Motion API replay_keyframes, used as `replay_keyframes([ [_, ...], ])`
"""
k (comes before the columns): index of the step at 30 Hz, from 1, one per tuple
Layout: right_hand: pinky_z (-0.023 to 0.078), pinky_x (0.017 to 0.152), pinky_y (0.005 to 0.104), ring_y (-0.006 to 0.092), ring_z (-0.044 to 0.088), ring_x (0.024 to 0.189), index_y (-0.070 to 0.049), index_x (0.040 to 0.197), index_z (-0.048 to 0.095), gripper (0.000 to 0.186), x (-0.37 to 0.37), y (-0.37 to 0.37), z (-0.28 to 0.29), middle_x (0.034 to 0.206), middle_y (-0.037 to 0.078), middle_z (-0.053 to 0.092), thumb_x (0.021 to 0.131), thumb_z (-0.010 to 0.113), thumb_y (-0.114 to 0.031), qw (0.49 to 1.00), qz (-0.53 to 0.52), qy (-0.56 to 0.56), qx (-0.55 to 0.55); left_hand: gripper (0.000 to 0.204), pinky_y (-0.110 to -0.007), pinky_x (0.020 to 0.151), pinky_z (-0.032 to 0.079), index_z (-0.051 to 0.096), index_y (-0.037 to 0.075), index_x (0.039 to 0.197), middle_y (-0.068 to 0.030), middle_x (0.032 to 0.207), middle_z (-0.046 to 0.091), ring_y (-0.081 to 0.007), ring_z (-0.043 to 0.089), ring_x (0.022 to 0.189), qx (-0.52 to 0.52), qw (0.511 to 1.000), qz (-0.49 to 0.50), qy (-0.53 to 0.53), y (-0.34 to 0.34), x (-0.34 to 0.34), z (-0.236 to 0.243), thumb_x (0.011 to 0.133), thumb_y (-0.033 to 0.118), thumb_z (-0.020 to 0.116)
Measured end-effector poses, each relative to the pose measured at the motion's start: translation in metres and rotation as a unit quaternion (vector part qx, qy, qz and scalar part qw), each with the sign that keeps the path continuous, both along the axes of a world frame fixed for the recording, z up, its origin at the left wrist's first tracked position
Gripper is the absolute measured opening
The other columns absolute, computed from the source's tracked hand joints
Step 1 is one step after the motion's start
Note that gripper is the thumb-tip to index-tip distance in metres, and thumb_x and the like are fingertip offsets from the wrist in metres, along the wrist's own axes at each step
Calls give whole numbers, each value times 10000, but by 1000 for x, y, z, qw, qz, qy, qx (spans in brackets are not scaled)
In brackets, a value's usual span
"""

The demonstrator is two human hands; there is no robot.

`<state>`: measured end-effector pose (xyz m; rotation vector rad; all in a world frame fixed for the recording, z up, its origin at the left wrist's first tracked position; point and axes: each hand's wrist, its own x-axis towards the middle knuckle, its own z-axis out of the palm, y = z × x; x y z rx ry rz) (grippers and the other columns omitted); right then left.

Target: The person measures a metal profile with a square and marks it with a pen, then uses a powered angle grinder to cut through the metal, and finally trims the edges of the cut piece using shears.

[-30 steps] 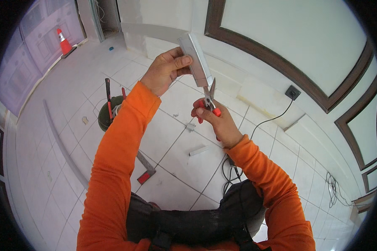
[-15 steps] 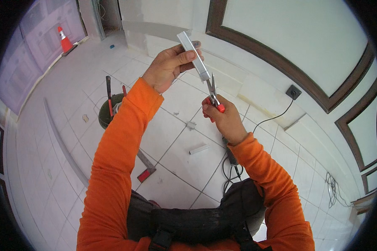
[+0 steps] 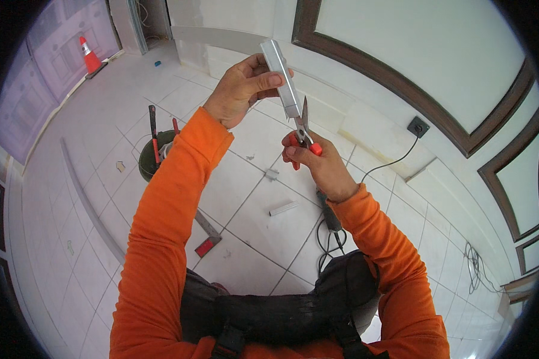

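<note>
My left hand (image 3: pixel 245 87) grips a short silvery metal channel (image 3: pixel 281 79), thumb on its near face, fingers behind it. The channel tilts, its lower end toward my right hand (image 3: pixel 324 163). That hand is closed round the red handles of a pair of scissors (image 3: pixel 305 122), held with the blades upward and slightly apart. One blade meets the channel's lower end; whether it cuts into the metal is too small to tell. On the tiles below lie a short offcut of channel (image 3: pixel 284 207) and a small grey scrap (image 3: pixel 272 174).
Left of me stands a dark bucket (image 3: pixel 146 163) with a hammer (image 3: pixel 154 134) in it. A try square (image 3: pixel 207 240) and a long metal strip (image 3: pixel 88 200) lie nearby. By my right knee is a corded power tool (image 3: pixel 330 210), its cable near the wall socket (image 3: pixel 418 127). Farther off stands an orange cone (image 3: pixel 90 57).
The channel in my left hand has shifted slightly up and turned more upright. The scissor blades stand a little wider apart, and my right-hand fingers have loosened slightly on the handles.
</note>
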<state>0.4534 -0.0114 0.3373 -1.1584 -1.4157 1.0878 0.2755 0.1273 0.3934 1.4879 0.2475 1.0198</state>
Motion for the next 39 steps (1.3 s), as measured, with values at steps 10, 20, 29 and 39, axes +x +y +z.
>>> replay_keyframes([
  [10,455,694,267,119,528,739,6,1056,612,232,0,-1,5,830,42,607,900,608,-165,999,22,23,-23,501,-347,937,553,583,10,1200,-111,1128,688,-199,662,1049,-28,1000,10,-3,-1,6,-2,847,288,805],
  [20,448,631,279,121,530,690,-25,949,582,135,-2,-3,5,771,26,567,922,577,-157,999,25,30,-10,479,-347,969,537,590,21,1214,-108,1143,681,-199,645,1088,0,1000,6,3,-4,5,0,873,299,778],
  [29,439,618,285,120,509,661,-30,922,564,145,-5,-4,6,739,19,545,926,596,-172,999,7,15,-35,724,-355,1004,494,535,16,1339,-99,1206,664,-199,629,1124,33,999,14,33,0,3,-2,813,433,806],
  [39,452,646,268,109,545,714,-27,966,592,130,-2,-2,2,796,26,594,920,610,-148,999,31,32,-28,575,-354,1001,505,579,28,1281,-99,1190,676,-197,634,1121,21,1000,10,11,-2,5,-3,850,350,783],
])
